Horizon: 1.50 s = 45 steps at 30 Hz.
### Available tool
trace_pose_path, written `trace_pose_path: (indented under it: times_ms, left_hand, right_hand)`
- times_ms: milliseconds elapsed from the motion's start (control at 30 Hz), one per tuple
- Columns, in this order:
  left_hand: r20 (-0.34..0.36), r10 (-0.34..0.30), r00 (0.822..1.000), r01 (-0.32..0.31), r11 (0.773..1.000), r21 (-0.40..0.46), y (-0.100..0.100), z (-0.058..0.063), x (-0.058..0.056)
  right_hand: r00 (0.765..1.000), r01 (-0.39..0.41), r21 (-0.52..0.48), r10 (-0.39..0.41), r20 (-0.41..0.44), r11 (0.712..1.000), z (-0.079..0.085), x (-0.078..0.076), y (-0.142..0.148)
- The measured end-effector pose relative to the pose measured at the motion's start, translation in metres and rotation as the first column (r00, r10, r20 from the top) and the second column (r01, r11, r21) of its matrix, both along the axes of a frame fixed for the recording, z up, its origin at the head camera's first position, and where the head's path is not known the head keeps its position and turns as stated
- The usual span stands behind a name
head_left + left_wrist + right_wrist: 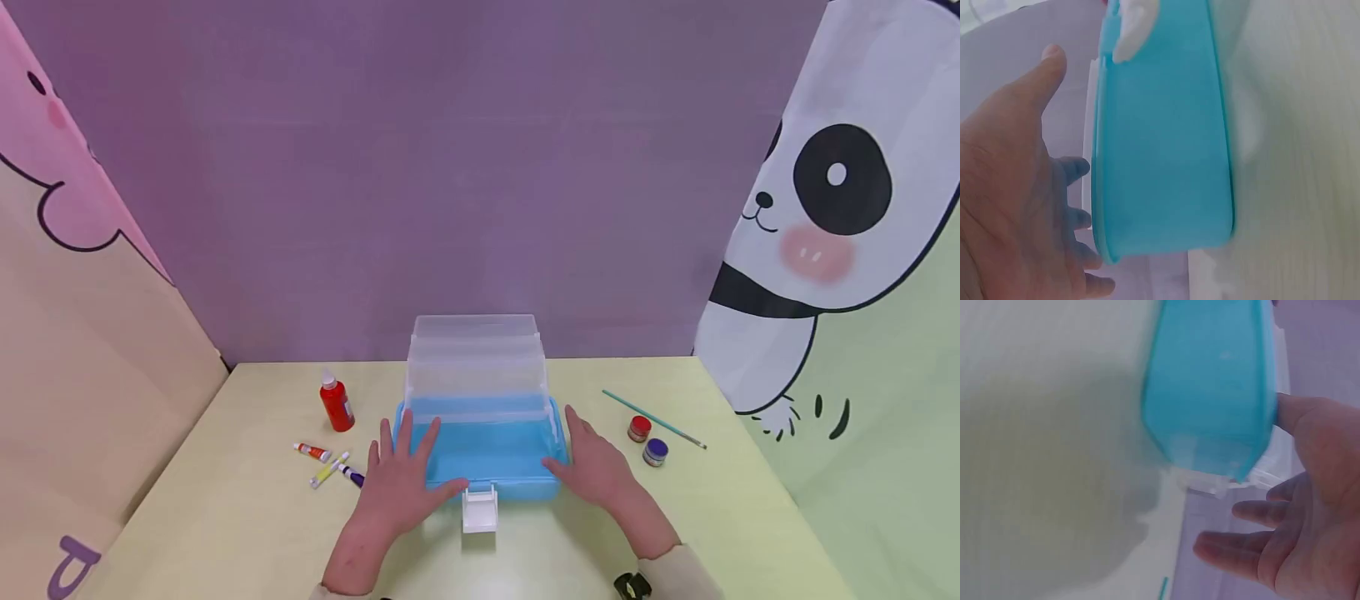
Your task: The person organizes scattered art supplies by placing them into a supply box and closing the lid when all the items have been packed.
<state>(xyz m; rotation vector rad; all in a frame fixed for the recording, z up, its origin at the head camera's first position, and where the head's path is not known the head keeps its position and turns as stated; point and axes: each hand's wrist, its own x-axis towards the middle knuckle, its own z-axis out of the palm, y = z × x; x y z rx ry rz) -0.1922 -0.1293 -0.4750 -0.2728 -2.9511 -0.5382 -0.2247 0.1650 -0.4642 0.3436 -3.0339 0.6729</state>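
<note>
A blue plastic box [491, 454] stands on the table with its clear lid [476, 358] raised at the back and a white latch [480, 510] hanging at the front. My left hand [401, 487] is spread over the box's left front corner, fingers straight and apart. At the right side, my right hand [597, 467] has its thumb at the rim and its fingers extended beside the box. Both wrist views show the blue box wall [1163, 156] with straight fingers near its top edge; neither hand grips anything.
Left of the box stand a red bottle [337, 404] and several small paint tubes [330, 469]. To the right lie a teal paintbrush [652, 418], a red paint jar [639, 428] and a purple-blue jar [655, 452]. A purple wall [480, 183] rises behind the table.
</note>
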Motion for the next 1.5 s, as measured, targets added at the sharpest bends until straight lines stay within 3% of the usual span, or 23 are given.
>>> trace_pose_path:
  times_ms: [267,533,633,767,867,1000,1200,1333,1500]
  left_hand:
    - [0.026,-0.063,0.998,0.062,0.998,0.027,-0.009,0.005,0.000]
    - [0.030,-0.113,0.993,0.110,0.989,0.094,-0.019,-0.004,0.001]
    - [0.005,-0.129,0.992,0.127,0.984,0.124,-0.027,-0.013,0.004]
    - [-0.085,-0.136,0.987,0.149,0.973,0.178,-0.039,-0.021,0.006]
    - [-0.150,-0.138,0.979,0.169,0.961,0.218,-0.050,-0.020,0.008]
    - [-0.135,-0.139,0.981,0.174,0.939,0.296,-0.068,-0.013,0.010]
    - [-0.078,-0.106,0.991,0.130,0.887,0.443,-0.096,0.002,0.007]
    - [-0.065,-0.052,0.997,0.078,0.859,0.506,-0.115,0.008,0.000]
    - [-0.143,-0.001,0.990,0.073,0.865,0.497,-0.143,0.007,-0.016]
  right_hand:
    - [0.997,0.025,-0.199,-0.011,0.073,0.980,-0.012,-0.005,0.002]
    - [0.990,0.007,-0.398,0.050,0.132,0.917,-0.019,-0.006,0.004]
    - [0.984,0.022,-0.450,0.060,0.167,0.893,-0.024,-0.005,0.004]
    - [0.979,0.052,-0.510,0.057,0.195,0.859,-0.027,-0.005,0.004]
    - [0.977,0.080,-0.525,0.038,0.210,0.847,-0.024,-0.008,0.004]
    - [0.969,0.136,-0.549,0.006,0.248,0.825,-0.022,-0.013,0.006]
    - [0.957,0.165,-0.603,0.021,0.289,0.781,-0.020,-0.021,0.009]
    - [0.943,0.183,-0.656,0.057,0.327,0.732,-0.020,-0.024,0.009]
    - [0.935,0.213,-0.687,0.060,0.351,0.695,-0.022,-0.027,0.008]
